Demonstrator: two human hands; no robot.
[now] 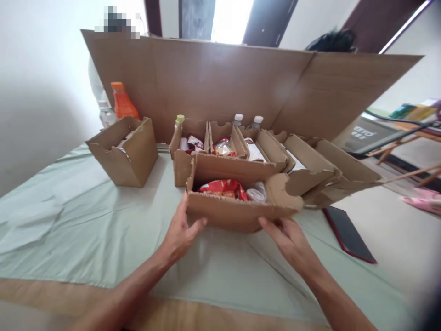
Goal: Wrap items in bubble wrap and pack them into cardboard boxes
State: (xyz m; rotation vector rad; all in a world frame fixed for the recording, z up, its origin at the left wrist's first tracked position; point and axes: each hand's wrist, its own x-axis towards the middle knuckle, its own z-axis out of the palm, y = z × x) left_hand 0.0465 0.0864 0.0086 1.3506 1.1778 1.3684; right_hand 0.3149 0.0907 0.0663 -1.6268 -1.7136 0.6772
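Observation:
Between my two hands is an open cardboard box, long and low, with its short ends cut in a curve. My left hand grips its left end, thumb on the front wall and the other fingers hidden behind. At the lower right, my right hand holds the box with the thumb on its front and fingers partly underneath. Inside lie a red snack packet and a clear plastic item whose kind I cannot make out. Just behind stands a row of similar cardboard boxes with packets in several of them.
A separate cardboard box stands on the left, with an orange bottle behind it. A tall cardboard panel rises at the back. Pale green cloth covers the table. A dark flat object is at the right edge.

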